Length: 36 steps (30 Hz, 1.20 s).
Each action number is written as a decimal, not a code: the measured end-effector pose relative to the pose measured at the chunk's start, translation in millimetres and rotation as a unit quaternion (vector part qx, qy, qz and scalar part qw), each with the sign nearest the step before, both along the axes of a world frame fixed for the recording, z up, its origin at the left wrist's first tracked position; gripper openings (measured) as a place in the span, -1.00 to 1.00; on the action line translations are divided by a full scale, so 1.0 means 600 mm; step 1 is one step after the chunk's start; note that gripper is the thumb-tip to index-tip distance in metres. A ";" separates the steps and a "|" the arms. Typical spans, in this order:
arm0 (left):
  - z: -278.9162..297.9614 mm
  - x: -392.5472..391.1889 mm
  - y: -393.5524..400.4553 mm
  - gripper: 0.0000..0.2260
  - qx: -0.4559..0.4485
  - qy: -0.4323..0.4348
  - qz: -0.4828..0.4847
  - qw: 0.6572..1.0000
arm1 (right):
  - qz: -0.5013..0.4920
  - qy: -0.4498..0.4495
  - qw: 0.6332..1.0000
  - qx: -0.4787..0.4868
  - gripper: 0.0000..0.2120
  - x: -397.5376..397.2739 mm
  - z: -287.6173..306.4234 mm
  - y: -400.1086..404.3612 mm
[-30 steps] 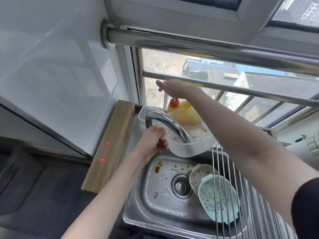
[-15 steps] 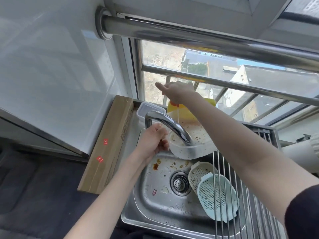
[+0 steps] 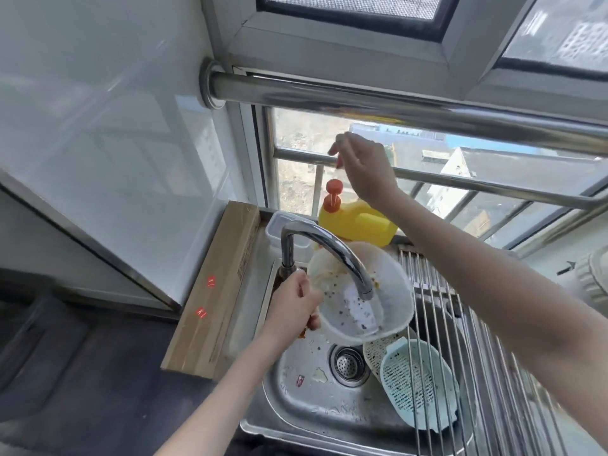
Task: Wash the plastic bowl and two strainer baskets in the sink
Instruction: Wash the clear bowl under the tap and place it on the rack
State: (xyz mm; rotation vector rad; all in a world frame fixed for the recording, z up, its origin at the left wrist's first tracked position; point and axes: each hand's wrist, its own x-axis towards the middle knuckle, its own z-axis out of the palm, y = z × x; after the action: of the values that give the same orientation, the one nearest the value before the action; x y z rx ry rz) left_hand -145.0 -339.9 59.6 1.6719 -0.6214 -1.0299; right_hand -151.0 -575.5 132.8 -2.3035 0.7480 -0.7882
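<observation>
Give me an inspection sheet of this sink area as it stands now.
Surface: steel sink with food scraps on its floor around the drain strainer; wire drying rack across its right side.
Job's things: plastic bowl, soiled, tilted under the faucet; water seems to run. White strainer basket and light blue strainer basket lean in the sink, dirty.
Clutter: yellow detergent bottle with orange pump, clear container, long cardboard box.
Grippers: left hand grips the bowl's rim; right hand raised above the pump, holding nothing visible.
Cables: nothing seen.
Surroundings: window, steel rail, glossy wall panel.
</observation>
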 end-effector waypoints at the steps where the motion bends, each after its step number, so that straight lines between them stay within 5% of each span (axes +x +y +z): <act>1: -0.007 -0.005 0.012 -0.85 0.003 -0.021 -0.003 1.000 | -0.003 -0.020 1.000 -0.013 -0.58 -0.027 -0.005 0.006; 5: -0.044 -0.020 0.059 -0.76 0.051 -0.076 0.011 0.996 | -0.019 -0.007 0.999 -0.042 -0.64 -0.129 -0.043 0.036; 13: -0.098 -0.030 0.087 -0.76 0.120 -0.070 0.059 0.988 | 0.128 0.276 0.949 0.080 -0.74 -0.155 -0.128 0.089; 17: -0.106 -0.041 0.092 -0.90 0.140 -0.053 0.070 0.986 | 0.201 0.240 0.930 0.190 -0.69 -0.138 -0.171 0.091; 21: -0.101 -0.050 0.089 -0.82 0.139 -0.022 0.079 0.987 | 0.222 0.223 0.920 0.234 -0.68 -0.125 -0.196 0.080; 29: -0.097 -0.058 0.079 -0.86 0.127 -0.011 0.094 0.987 | 0.269 0.328 0.901 0.089 -0.72 -0.082 -0.241 0.094; 36: -0.105 -0.063 0.067 -0.66 0.128 -0.018 0.116 0.985 | 0.242 0.305 0.920 0.052 -0.78 -0.096 -0.262 0.084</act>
State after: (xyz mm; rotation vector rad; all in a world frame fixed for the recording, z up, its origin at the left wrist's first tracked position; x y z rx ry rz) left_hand -182.7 -300.0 -3.3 1.9405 -0.3147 -0.9403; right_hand -208.9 -525.2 -24.7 -2.4901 0.4085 0.2037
